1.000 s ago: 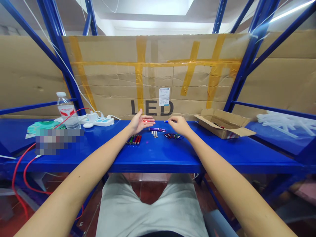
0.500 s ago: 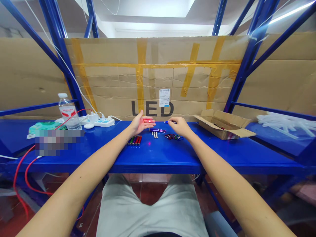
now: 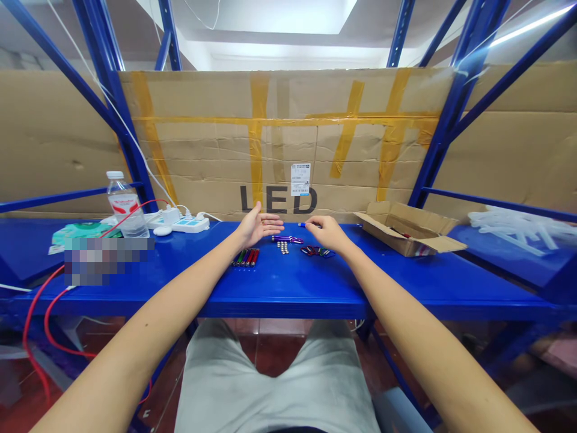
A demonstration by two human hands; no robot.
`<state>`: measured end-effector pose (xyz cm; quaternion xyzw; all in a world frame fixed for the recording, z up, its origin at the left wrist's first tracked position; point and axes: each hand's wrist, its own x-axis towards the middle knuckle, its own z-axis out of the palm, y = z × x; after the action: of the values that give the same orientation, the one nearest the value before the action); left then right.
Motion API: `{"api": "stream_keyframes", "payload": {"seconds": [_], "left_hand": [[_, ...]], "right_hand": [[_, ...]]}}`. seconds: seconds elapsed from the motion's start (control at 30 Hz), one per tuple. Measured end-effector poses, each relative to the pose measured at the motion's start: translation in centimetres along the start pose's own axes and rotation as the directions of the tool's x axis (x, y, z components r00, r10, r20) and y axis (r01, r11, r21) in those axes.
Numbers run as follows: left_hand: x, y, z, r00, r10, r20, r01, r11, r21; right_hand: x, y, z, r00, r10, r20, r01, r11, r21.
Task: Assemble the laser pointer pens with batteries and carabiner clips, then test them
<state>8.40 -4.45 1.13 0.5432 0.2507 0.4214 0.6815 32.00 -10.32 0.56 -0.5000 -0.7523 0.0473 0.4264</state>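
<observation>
My right hand is closed round a slim blue laser pointer, whose tip points left toward my other palm. Across from it, my left hand is open, palm turned to the right, fingers stretched, holding nothing. Between and below the hands lies a purple laser pointer with a clip at its right end. Small silver button cells sit in rows just beneath it. Under my left wrist, several green and red tubes lie side by side. Coloured metal clips are heaped below my right hand.
An open cardboard box stands at the right of the blue table. A water bottle, a white power strip and red cables occupy the left. A tall cardboard sheet closes off the back.
The red light on my left fingers and the red spot on the table have gone out. Both hands stay in nearly the same place.
</observation>
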Motion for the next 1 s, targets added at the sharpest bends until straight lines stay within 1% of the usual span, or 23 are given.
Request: {"api": "stream_keyframes", "payload": {"seconds": [0.07, 0.17, 0.27, 0.33, 0.4, 0.47, 0.53, 0.6, 0.67, 0.73, 0.8, 0.87, 0.93, 1.0], "left_hand": [[0.0, 0.0, 0.0, 1.0, -0.002, 0.005, 0.002, 1.0, 0.005], [0.1, -0.1, -0.1, 1.0, 0.008, -0.004, -0.007, 0.999, 0.041], [0.2, -0.5, 0.1, 0.995, 0.09, -0.036, -0.081, 0.977, 0.198], [0.3, -0.9, 0.3, 0.984, 0.176, -0.007, -0.165, 0.934, 0.317], [0.5, -1.2, 0.5, 0.964, 0.259, 0.054, -0.26, 0.886, 0.383], [0.8, -1.4, 0.8, 0.938, 0.331, 0.105, -0.342, 0.828, 0.444], [1.2, -1.5, 1.0, 0.913, 0.382, 0.142, -0.394, 0.735, 0.552], [1.7, -1.4, 1.2, 0.89, 0.425, 0.167, -0.419, 0.616, 0.667], [2.2, -1.3, 1.3, 0.873, 0.458, 0.166, -0.41, 0.508, 0.757], [2.8, -1.3, 1.1, 0.873, 0.468, 0.139, -0.367, 0.441, 0.819], [3.5, -1.5, 0.7, 0.884, 0.456, 0.104, -0.312, 0.41, 0.857], [4.2, -1.8, 0.2, 0.898, 0.434, 0.073, -0.259, 0.385, 0.886], [4.8, -2.2, -0.5, 0.909, 0.415, 0.04, -0.201, 0.353, 0.914], [5.3, -2.6, -1.0, 0.918, 0.396, 0.012, -0.156, 0.332, 0.93]], "right_hand": [[-0.1, 0.0, 0.0, 1.0, 0.004, 0.011, -0.004, 1.0, 0.009], [-0.1, 0.1, 0.4, 0.998, 0.003, 0.058, -0.004, 1.0, 0.02], [0.3, 0.0, 1.1, 0.99, -0.056, 0.126, 0.044, 0.994, 0.096], [0.8, -0.2, 1.7, 0.979, -0.087, 0.187, 0.053, 0.983, 0.176], [1.4, -0.6, 2.2, 0.963, -0.045, 0.265, -0.031, 0.96, 0.279], [2.1, -0.8, 2.6, 0.93, 0.035, 0.366, -0.189, 0.899, 0.394], [2.7, -0.8, 2.7, 0.883, 0.083, 0.463, -0.327, 0.816, 0.478], [3.4, -0.4, 2.7, 0.851, 0.102, 0.515, -0.394, 0.771, 0.5], [4.2, 0.3, 2.6, 0.852, 0.122, 0.51, -0.398, 0.783, 0.478], [4.9, 1.0, 2.8, 0.875, 0.161, 0.457, -0.381, 0.812, 0.442], [5.6, 1.9, 3.2, 0.902, 0.207, 0.379, -0.352, 0.86, 0.369], [6.1, 2.7, 3.9, 0.927, 0.233, 0.293, -0.301, 0.93, 0.213], [6.4, 3.4, 4.7, 0.936, 0.241, 0.256, -0.282, 0.95, 0.137], [6.4, 3.9, 5.3, 0.942, 0.238, 0.236, -0.267, 0.959, 0.099]]}}
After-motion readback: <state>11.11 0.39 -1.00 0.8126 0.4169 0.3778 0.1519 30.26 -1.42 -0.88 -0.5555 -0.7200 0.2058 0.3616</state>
